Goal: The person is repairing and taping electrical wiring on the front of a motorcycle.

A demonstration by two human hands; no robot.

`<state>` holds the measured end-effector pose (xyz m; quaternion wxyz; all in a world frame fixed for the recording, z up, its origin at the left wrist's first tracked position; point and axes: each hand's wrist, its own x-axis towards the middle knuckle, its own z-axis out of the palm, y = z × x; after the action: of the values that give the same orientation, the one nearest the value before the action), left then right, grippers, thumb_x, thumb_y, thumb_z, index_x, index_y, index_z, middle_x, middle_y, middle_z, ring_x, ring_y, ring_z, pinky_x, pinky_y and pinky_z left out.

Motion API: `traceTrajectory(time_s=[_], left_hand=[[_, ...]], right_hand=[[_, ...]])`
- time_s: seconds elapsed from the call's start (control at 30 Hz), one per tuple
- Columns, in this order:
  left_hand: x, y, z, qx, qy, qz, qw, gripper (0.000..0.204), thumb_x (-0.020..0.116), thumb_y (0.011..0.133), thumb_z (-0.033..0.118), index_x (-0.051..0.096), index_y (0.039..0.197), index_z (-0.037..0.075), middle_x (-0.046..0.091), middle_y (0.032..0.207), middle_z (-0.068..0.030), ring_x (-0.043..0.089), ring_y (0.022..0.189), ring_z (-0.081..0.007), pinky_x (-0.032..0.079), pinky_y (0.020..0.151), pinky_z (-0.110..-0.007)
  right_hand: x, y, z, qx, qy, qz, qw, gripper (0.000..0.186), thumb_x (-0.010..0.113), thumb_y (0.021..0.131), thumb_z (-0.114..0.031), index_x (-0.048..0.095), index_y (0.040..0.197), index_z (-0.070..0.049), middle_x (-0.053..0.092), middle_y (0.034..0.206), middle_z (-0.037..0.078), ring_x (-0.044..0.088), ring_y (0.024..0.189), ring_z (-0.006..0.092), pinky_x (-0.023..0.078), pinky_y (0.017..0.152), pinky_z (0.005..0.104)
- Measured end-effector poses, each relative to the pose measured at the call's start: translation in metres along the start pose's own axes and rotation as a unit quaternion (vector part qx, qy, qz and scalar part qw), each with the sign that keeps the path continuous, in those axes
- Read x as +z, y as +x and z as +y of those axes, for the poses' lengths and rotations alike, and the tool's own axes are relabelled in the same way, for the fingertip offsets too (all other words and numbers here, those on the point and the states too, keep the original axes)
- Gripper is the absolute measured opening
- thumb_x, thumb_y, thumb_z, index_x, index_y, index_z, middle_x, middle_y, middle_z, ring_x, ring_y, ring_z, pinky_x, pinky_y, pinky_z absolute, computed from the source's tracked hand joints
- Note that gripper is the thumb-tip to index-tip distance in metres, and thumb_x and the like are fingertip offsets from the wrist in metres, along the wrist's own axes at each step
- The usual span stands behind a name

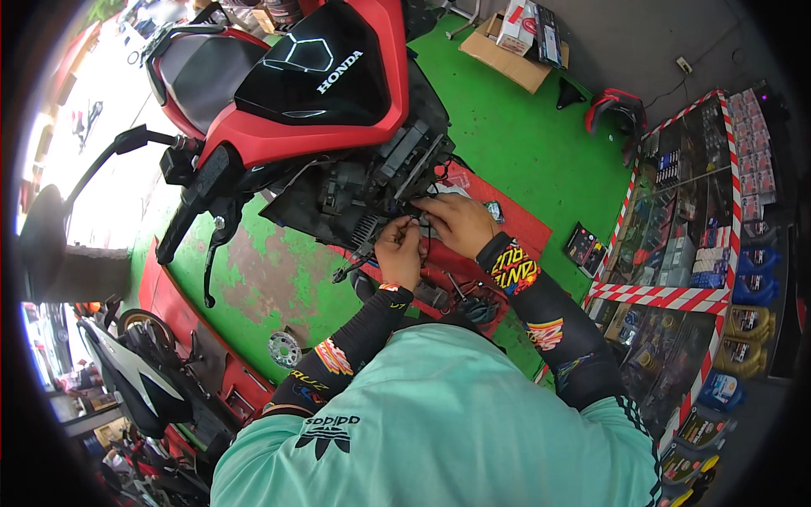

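Observation:
A red and black scooter (253, 127) has its front stripped, exposing dark housings and wiring (346, 186) beside a finned metal part (365, 228). My left hand (399, 249) is closed at that wiring, fingertips pinched together on something too small to make out. Just right of it, my right hand (460, 224) is closed too, thumb and fingers at the dark wires below the housing; what they grip is partly hidden. Below both hands lies a red stand platform (528, 237) with dark loose parts (473, 304) on it.
A glass display case (667, 237) with striped edging lines the right, beside bottles (752, 279). An open cardboard box (498, 59), a red fairing piece (612, 110) and a flat package (585, 249) are on the green floor (541, 127). A motorcycle (135, 372) stands lower left; a metal disc (285, 346) lies nearby.

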<state>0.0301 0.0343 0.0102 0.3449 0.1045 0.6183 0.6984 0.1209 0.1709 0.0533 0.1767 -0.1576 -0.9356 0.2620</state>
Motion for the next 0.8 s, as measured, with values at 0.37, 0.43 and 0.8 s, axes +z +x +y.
traceTrajectory(time_s=[0.37, 0.43, 0.8], left_hand=[[-0.003, 0.008, -0.011, 0.045, 0.026, 0.026, 0.998, 0.018, 0.063, 0.101, 0.008, 0.065, 0.114, -0.005, 0.069, 0.080, -0.0048, 0.062, 0.059, -0.0088, 0.048, 0.052, -0.025], [0.000, 0.007, -0.012, 0.058, 0.023, 0.030, 0.998, 0.018, 0.062, 0.101, 0.008, 0.065, 0.114, -0.005, 0.070, 0.084, -0.0055, 0.063, 0.061, -0.0093, 0.050, 0.054, -0.025], [-0.003, 0.006, -0.006, -0.015, -0.033, 0.010, 0.999, 0.020, 0.061, 0.105, 0.010, 0.067, 0.115, -0.006, 0.072, 0.099, -0.0114, 0.073, 0.083, -0.0167, 0.063, 0.071, -0.031]], right_hand=[[-0.011, 0.003, -0.014, -0.017, 0.050, 0.032, 0.998, 0.013, 0.075, 0.081, -0.013, 0.067, 0.089, -0.005, 0.059, 0.095, 0.011, 0.063, 0.093, 0.0342, 0.053, 0.078, 0.0453], [-0.007, -0.002, -0.016, -0.030, 0.065, 0.044, 0.996, 0.013, 0.075, 0.079, -0.012, 0.066, 0.085, -0.004, 0.059, 0.095, 0.010, 0.061, 0.094, 0.0339, 0.052, 0.079, 0.0444], [-0.003, -0.012, -0.006, -0.109, 0.070, 0.027, 0.991, 0.010, 0.072, 0.082, -0.008, 0.067, 0.089, -0.003, 0.065, 0.109, 0.012, 0.065, 0.102, 0.0333, 0.056, 0.085, 0.0426]])
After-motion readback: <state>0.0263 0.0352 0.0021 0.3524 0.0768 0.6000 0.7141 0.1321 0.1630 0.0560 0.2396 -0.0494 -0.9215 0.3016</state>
